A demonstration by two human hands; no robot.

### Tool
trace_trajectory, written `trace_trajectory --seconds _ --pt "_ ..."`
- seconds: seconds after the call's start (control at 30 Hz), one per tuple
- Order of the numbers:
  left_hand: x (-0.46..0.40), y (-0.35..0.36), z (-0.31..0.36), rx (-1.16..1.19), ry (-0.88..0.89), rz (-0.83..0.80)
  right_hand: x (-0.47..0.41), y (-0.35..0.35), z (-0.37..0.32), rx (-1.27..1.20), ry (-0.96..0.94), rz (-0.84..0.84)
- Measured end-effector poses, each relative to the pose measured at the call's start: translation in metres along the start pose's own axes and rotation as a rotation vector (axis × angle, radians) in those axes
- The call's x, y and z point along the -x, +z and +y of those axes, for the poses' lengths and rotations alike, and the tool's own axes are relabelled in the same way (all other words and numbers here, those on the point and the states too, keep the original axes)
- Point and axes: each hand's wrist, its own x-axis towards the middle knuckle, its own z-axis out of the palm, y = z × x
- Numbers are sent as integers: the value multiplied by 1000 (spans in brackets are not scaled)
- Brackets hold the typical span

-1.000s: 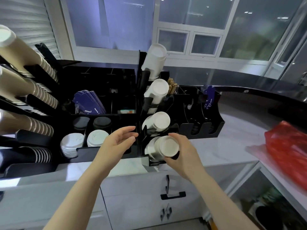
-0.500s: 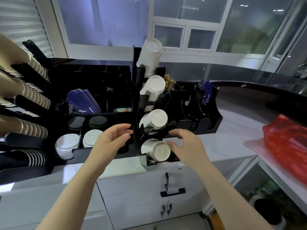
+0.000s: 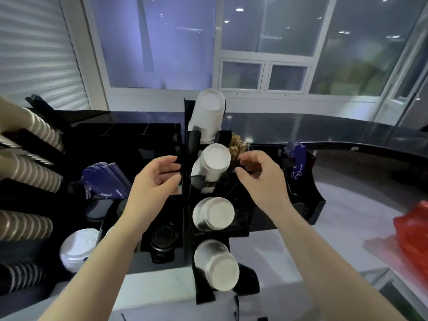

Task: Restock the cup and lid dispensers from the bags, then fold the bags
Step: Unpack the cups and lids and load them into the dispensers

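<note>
Centre frame, both hands, left hand (image 3: 155,179) and right hand (image 3: 261,177), hover loosely curled and empty either side of the second cup stack (image 3: 214,163); paper cups look light and crushable, best gripped around the sides.

large glass windows (image 3: 266,26) in white frames, ceiling lights reflected | white slatted roller shutter (image 3: 34,52) at left | pale marble table (image 3: 347,205) | dark curved ledge (image 3: 324,128) behind

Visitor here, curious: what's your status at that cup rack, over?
Left hand and right hand open, empty, flanking second white paper-cup stack in black dispenser. Red plastic bag waiting on counter. Nothing blocking.
</note>
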Motion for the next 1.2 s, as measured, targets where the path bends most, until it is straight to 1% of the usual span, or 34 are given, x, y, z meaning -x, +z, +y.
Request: trace_trajectory --seconds 0.13,0.2,0.3,0.37,0.43,0.5,0.63,0.73,0.93,1.13,1.2 --pt "-48 10 -2 -74 29 39 -53 12 3 -90 34 16" --pt "-72 13 -1 -152 12 11 -79 22 3 -57 56 -54" --pt "-102 22 1 -292 -7 -44 -110 37 1 58 46 -175" --pt "-116 28 3 -343 -1 -77 -126 44 -1 106 23 -241" --pt "-125 35 6 -373 13 -124 -137 47 0 118 41 -309" --pt "-131 38 6 -337 4 -140 -145 47 3 81 80 -329" --pt "-139 35 0 -182 -47 -102 -154 48 8 11 102 -343" --pt "-142 34 -1 -167 -48 -91 -154 48 12 -51 116 -369" --pt "-148 34 -4 -154 -26 -81 -150 47 15 -91 111 -315" --pt "-149 32 0 -108 -74 -126 -147 52 12 -87 82 -284" --pt "-148 35 4 -90 -77 -134 -145 53 13 -136 72 -278"
